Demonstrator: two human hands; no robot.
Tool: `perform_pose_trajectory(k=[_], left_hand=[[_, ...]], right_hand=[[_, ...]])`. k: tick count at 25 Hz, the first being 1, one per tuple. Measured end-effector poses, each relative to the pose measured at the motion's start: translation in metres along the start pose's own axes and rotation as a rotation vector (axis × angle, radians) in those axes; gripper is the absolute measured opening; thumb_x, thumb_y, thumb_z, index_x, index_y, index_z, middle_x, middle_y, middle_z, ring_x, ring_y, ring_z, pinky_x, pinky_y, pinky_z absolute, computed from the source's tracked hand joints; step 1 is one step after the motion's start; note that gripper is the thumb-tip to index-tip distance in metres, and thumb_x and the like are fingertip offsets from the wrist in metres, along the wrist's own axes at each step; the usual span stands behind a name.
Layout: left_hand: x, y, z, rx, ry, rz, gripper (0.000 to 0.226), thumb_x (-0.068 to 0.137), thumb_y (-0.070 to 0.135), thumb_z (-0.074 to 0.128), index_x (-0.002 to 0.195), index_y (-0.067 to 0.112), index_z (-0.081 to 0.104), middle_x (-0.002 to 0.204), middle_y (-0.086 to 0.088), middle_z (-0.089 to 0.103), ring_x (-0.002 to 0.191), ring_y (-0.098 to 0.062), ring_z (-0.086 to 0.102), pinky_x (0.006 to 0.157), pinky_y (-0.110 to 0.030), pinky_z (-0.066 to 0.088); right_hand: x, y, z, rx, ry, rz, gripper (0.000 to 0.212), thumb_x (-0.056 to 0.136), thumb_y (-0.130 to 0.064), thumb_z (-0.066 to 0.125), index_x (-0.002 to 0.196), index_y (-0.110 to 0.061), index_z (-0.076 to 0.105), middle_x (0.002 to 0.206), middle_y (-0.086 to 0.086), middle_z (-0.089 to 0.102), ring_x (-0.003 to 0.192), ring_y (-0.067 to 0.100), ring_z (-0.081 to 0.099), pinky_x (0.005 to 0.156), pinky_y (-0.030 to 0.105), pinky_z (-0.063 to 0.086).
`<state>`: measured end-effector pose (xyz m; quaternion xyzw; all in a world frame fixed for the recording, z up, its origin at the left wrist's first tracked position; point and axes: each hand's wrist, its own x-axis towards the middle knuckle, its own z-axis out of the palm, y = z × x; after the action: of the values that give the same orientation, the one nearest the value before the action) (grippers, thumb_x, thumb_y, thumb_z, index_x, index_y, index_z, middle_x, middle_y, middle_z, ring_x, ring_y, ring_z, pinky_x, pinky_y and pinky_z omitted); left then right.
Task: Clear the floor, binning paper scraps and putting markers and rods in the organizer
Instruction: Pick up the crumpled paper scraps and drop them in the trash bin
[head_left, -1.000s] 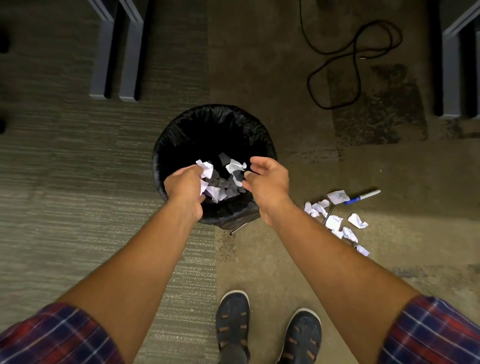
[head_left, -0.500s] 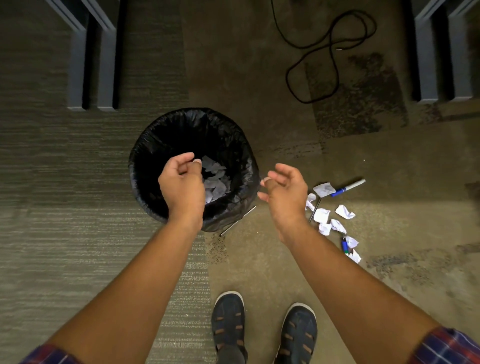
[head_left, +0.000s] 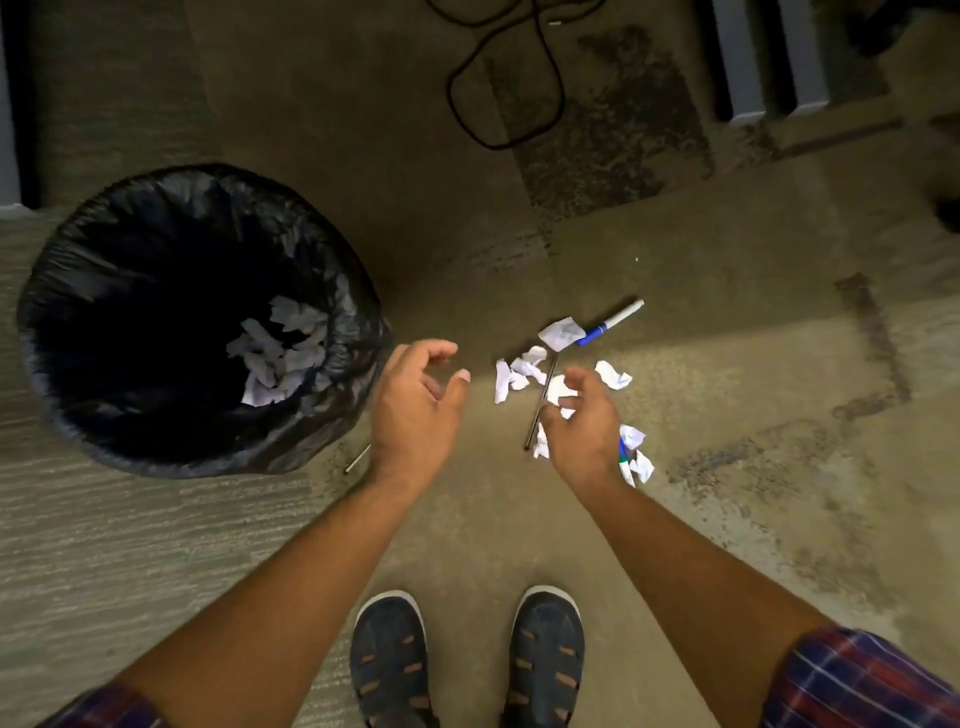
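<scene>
A black-lined bin (head_left: 332, 291) stands at the left with crumpled paper (head_left: 280, 353) inside. My left hand (head_left: 421, 405) hovers open just right of the bin, holding nothing. My right hand (head_left: 587, 421) is open, fingers curled, over a cluster of white paper scraps (head_left: 519, 371) on the carpet. A thin metal rod (head_left: 540, 405) lies among the scraps. A blue-capped white marker (head_left: 610, 322) lies beyond them, partly under a scrap (head_left: 561, 332). A second marker (head_left: 626, 460) shows beside my right wrist. Another rod (head_left: 357, 459) pokes out by the bin's base.
A black cable (head_left: 509, 88) loops on the carpet at the top. Grey furniture legs (head_left: 769, 62) stand at the upper right, and another grey leg at the far left edge. My two dark shoes (head_left: 467, 660) are at the bottom centre.
Both hands let paper fall into the bin, then swung right. The right hand now reaches over the scraps on the floor and the left has left the bin. The view shifted right.
</scene>
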<state>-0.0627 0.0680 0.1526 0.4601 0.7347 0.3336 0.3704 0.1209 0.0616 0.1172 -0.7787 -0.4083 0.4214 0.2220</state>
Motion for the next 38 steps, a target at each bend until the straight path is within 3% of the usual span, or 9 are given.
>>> perform_pose_trajectory(k=[4, 8, 10, 13, 18, 26, 30, 34, 38], left_hand=[[0.008, -0.046, 0.051, 0.254, -0.157, -0.055, 0.044, 0.082, 0.023, 0.079, 0.122, 0.033, 0.064, 0.118, 0.011, 0.052, 0.078, -0.009, 0.065, 0.082, -0.029, 0.055], [0.028, -0.08, 0.099, 0.469, -0.49, -0.037, 0.078, 0.08, 0.029, 0.083, 0.144, 0.044, 0.041, 0.145, 0.001, 0.036, 0.122, -0.023, 0.058, 0.102, -0.04, 0.054], [0.042, -0.088, 0.12, 0.594, -0.573, 0.033, 0.086, 0.078, 0.027, 0.083, 0.143, 0.051, 0.032, 0.15, -0.002, 0.032, 0.128, -0.031, 0.056, 0.101, -0.045, 0.055], [0.062, -0.094, 0.15, 0.676, -0.606, 0.109, 0.092, 0.078, 0.018, 0.08, 0.148, 0.052, 0.03, 0.157, -0.012, 0.031, 0.131, -0.041, 0.054, 0.103, -0.047, 0.054], [0.075, -0.105, 0.174, 0.739, -0.675, 0.297, 0.067, 0.08, 0.006, 0.074, 0.138, 0.035, 0.058, 0.134, -0.015, 0.047, 0.114, -0.041, 0.063, 0.1, -0.044, 0.056], [0.069, -0.118, 0.16, 0.745, -0.579, 0.36, 0.015, 0.091, 0.013, 0.069, 0.102, 0.005, 0.075, 0.107, -0.016, 0.059, 0.092, -0.038, 0.067, 0.082, -0.044, 0.056], [0.064, -0.125, 0.151, 0.648, -0.522, 0.233, 0.014, 0.091, 0.011, 0.069, 0.096, 0.005, 0.08, 0.098, -0.017, 0.066, 0.087, -0.034, 0.067, 0.08, -0.041, 0.053], [0.043, -0.13, 0.133, 0.504, -0.406, 0.05, 0.01, 0.084, 0.012, 0.078, 0.091, 0.011, 0.084, 0.086, -0.014, 0.071, 0.077, -0.028, 0.066, 0.07, -0.035, 0.053], [0.027, -0.136, 0.119, 0.426, -0.394, -0.031, 0.011, 0.081, 0.011, 0.078, 0.07, 0.009, 0.075, 0.068, -0.016, 0.068, 0.063, -0.025, 0.06, 0.057, -0.037, 0.046]], right_hand=[[0.039, 0.072, -0.016, -0.109, 0.023, 0.009, 0.049, 0.086, -0.004, 0.069, 0.133, -0.015, 0.058, 0.131, 0.007, 0.061, 0.115, 0.027, 0.063, 0.103, 0.047, 0.052], [0.07, 0.12, -0.016, -0.268, -0.031, -0.045, 0.07, 0.082, -0.017, 0.08, 0.145, -0.02, 0.051, 0.125, -0.005, 0.055, 0.112, 0.011, 0.055, 0.093, 0.014, 0.037], [0.081, 0.132, -0.013, -0.359, -0.075, -0.079, 0.076, 0.082, -0.023, 0.081, 0.149, -0.023, 0.044, 0.128, -0.003, 0.052, 0.115, 0.013, 0.052, 0.094, 0.019, 0.038], [0.092, 0.142, -0.008, -0.608, -0.083, -0.161, 0.07, 0.084, -0.034, 0.078, 0.144, -0.031, 0.042, 0.142, 0.007, 0.048, 0.13, 0.029, 0.047, 0.1, 0.042, 0.049], [0.102, 0.143, 0.009, -0.81, -0.187, -0.183, 0.072, 0.092, -0.045, 0.067, 0.154, -0.039, 0.031, 0.152, 0.01, 0.034, 0.134, 0.034, 0.039, 0.099, 0.045, 0.051], [0.096, 0.136, 0.029, -0.763, -0.167, -0.26, 0.04, 0.095, -0.011, 0.061, 0.133, -0.021, 0.056, 0.136, 0.013, 0.044, 0.117, 0.031, 0.054, 0.095, 0.036, 0.05], [0.102, 0.137, 0.029, -0.802, -0.169, -0.296, 0.039, 0.093, 0.002, 0.055, 0.126, -0.015, 0.067, 0.125, 0.014, 0.055, 0.105, 0.03, 0.061, 0.09, 0.033, 0.052], [0.107, 0.132, 0.029, -0.745, -0.103, -0.188, 0.032, 0.099, -0.007, 0.054, 0.125, -0.012, 0.07, 0.12, 0.016, 0.061, 0.103, 0.031, 0.065, 0.089, 0.033, 0.053], [0.103, 0.131, 0.03, -0.668, -0.093, -0.126, 0.028, 0.1, -0.013, 0.055, 0.123, -0.012, 0.071, 0.121, 0.018, 0.06, 0.103, 0.032, 0.065, 0.085, 0.032, 0.05]])
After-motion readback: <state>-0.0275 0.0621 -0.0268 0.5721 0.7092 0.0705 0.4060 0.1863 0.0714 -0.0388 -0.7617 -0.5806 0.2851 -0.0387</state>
